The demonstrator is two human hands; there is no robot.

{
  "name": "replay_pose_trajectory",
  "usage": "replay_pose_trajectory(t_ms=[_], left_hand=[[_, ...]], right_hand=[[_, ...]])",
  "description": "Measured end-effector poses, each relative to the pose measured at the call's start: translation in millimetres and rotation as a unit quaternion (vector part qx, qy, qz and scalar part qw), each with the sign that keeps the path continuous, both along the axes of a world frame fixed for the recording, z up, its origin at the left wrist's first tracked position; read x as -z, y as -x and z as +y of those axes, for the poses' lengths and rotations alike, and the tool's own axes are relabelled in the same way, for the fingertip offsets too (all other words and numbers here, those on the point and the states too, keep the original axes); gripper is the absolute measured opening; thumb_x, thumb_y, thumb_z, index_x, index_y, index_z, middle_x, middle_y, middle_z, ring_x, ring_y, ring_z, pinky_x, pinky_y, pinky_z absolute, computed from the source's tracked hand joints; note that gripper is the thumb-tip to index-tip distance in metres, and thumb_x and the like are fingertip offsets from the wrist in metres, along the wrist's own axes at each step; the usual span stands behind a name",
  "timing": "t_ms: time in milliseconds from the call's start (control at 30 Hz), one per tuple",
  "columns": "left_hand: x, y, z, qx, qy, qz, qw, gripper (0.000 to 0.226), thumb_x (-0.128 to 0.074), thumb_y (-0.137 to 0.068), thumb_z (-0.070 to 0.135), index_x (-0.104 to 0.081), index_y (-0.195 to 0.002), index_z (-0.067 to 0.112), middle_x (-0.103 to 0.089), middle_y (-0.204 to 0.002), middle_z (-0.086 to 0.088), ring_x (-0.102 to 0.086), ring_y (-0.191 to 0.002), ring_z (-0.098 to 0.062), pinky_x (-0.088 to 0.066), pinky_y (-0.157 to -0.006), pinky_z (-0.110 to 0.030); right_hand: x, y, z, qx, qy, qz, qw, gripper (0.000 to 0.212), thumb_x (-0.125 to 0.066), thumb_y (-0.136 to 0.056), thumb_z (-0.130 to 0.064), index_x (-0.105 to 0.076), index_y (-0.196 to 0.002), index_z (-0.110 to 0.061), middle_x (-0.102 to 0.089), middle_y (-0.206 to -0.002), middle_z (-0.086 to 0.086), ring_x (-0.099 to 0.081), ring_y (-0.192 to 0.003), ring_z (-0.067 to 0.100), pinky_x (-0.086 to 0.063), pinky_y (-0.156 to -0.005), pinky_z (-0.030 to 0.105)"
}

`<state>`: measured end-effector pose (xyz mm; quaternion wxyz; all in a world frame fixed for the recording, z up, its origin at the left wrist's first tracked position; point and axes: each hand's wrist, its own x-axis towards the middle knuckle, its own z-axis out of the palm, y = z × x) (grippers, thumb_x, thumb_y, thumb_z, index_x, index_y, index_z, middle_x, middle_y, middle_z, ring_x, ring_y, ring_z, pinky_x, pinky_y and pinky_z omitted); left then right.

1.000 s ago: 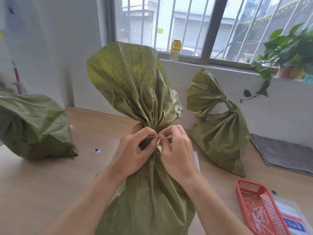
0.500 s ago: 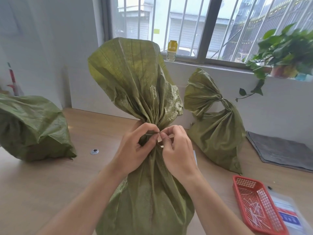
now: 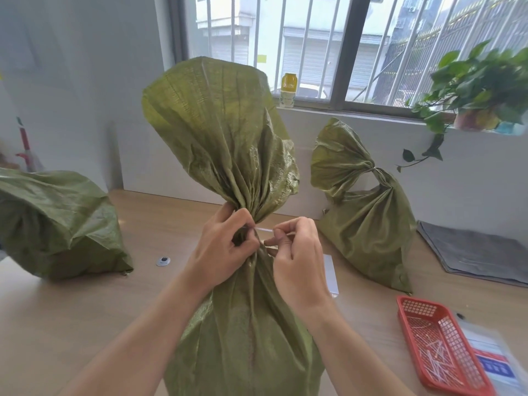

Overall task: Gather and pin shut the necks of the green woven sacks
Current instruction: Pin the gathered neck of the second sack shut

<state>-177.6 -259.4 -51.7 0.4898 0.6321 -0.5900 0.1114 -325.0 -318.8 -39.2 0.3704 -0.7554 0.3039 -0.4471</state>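
The left hand (image 3: 225, 250) grips the gathered neck of the centre sack (image 3: 223, 144) (standing upright on the table (image 3: 71, 315)). The right hand (image 3: 297, 252) pinches a thin pin (image 3: 264, 230) beside the neck.

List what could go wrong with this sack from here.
1. The left hand alone bunches the neck of the middle sack; if that grip eases, the gathers may spread before the neck is pinned.
2. The thin white pin spans between the left hand and the right hand, close to the fingertips, so a slip could prick a finger.
3. The sack stands tall near the table edge, so tugging might tip it.
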Motion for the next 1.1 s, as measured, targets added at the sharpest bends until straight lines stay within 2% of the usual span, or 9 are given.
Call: replay_pose_trajectory(t_ms=[100, 200, 267, 367, 433, 500, 633, 767, 1100], left_hand=[[2.0, -0.8, 1.7, -0.016, 0.005, 0.013, 1.0, 0.016, -0.071, -0.082, -0.003, -0.063, -0.084, 0.01, -0.051, -0.085, 0.004, -0.051, -0.074, -0.008, -0.036, -0.064, -0.008], [3.3, -4.0, 3.6, -0.004, 0.01, 0.018, 1.0, 0.005, -0.067, -0.084, 0.01, -0.064, -0.086, 0.013, -0.052, -0.087, 0.004, -0.053, -0.076, -0.007, -0.037, -0.067, -0.007], [2.6, -4.5, 4.0, 0.009, 0.009, 0.017, 1.0, 0.006, -0.064, -0.086, 0.018, -0.066, -0.089, 0.013, -0.054, -0.089, 0.001, -0.054, -0.079, -0.008, -0.038, -0.069, -0.008], [1.2, -3.1, 2.7, 0.024, 0.015, 0.012, 1.0, 0.005, -0.067, -0.086, 0.014, -0.067, -0.089, 0.011, -0.054, -0.089, 0.0, -0.054, -0.082, -0.007, -0.038, -0.071, -0.008], [0.7, -3.0, 2.6, 0.032, 0.018, 0.007, 0.999, 0.008, -0.066, -0.084, 0.016, -0.068, -0.089, 0.011, -0.053, -0.089, 0.001, -0.053, -0.082, -0.005, -0.037, -0.072, -0.007], [1.2, -3.6, 2.5, 0.041, 0.015, 0.004, 0.999, 0.011, -0.064, -0.082, 0.017, -0.068, -0.087, 0.009, -0.052, -0.088, 0.003, -0.052, -0.081, -0.005, -0.037, -0.07, -0.008], [3.6, -4.8, 1.6, 0.057, 0.028, 0.016, 0.998, 0.017, -0.062, -0.082, 0.019, -0.064, -0.079, 0.003, -0.05, -0.083, 0.001, -0.05, -0.073, -0.009, -0.036, -0.064, -0.011], [9.1, -10.4, 1.7, 0.056, 0.045, 0.022, 0.997, 0.022, -0.062, -0.082, 0.02, -0.057, -0.072, 0.002, -0.049, -0.081, -0.005, -0.048, -0.069, -0.019, -0.037, -0.061, -0.018], [14.3, -13.8, -1.0, 0.05, 0.08, 0.035, 0.995, 0.02, -0.062, -0.079, 0.014, -0.05, -0.066, 0.004, -0.045, -0.077, 0.004, -0.044, -0.064, -0.019, -0.032, -0.057, -0.019]], right_hand=[[-1.5, 1.9, -6.7, -0.02, 0.011, 0.046, 0.999, 0.016, -0.048, -0.107, -0.013, -0.053, -0.094, -0.022, -0.055, -0.101, -0.007, -0.065, -0.094, 0.014, -0.055, -0.083, 0.038], [-7.6, 7.2, -15.3, -0.077, 0.034, 0.141, 0.986, 0.018, -0.044, -0.108, -0.038, -0.053, -0.093, -0.032, -0.056, -0.099, -0.012, -0.057, -0.093, 0.0, -0.042, -0.079, 0.021], [-10.1, 7.2, -16.7, -0.107, 0.077, 0.167, 0.977, 0.025, -0.042, -0.107, -0.047, -0.055, -0.09, -0.034, -0.054, -0.097, -0.013, -0.055, -0.093, 0.001, -0.043, -0.079, 0.02], [-9.1, 2.8, -22.1, -0.099, 0.129, 0.153, 0.975, 0.031, -0.045, -0.108, -0.04, -0.05, -0.081, -0.026, -0.052, -0.082, -0.009, -0.053, -0.08, 0.012, -0.048, -0.072, 0.037], [-10.1, 1.4, -28.0, -0.092, 0.145, 0.173, 0.97, 0.028, -0.049, -0.105, -0.038, -0.049, -0.079, -0.026, -0.053, -0.074, -0.008, -0.052, -0.072, 0.014, -0.048, -0.066, 0.041], [-12.7, 1.5, -30.6, -0.117, 0.135, 0.177, 0.968, 0.024, -0.055, -0.101, -0.033, -0.052, -0.078, -0.026, -0.054, -0.067, -0.007, -0.049, -0.064, 0.012, -0.046, -0.062, 0.039], [-17.2, 4.0, -29.1, -0.157, 0.111, 0.121, 0.974, 0.029, -0.063, -0.097, -0.017, -0.053, -0.07, -0.019, -0.042, -0.059, -0.007, -0.036, -0.058, 0.007, -0.032, -0.055, 0.025], [-13.3, 5.3, -27.6, -0.183, 0.092, 0.102, 0.973, 0.03, -0.063, -0.099, -0.017, -0.055, -0.07, -0.014, -0.041, -0.059, -0.01, -0.034, -0.058, 0.006, -0.032, -0.055, 0.027], [-9.1, 4.9, -22.7, -0.2, 0.044, 0.076, 0.976, 0.039, -0.061, -0.099, -0.014, -0.049, -0.064, -0.023, -0.037, -0.058, -0.013, -0.031, -0.055, 0.007, -0.028, -0.054, 0.027]])
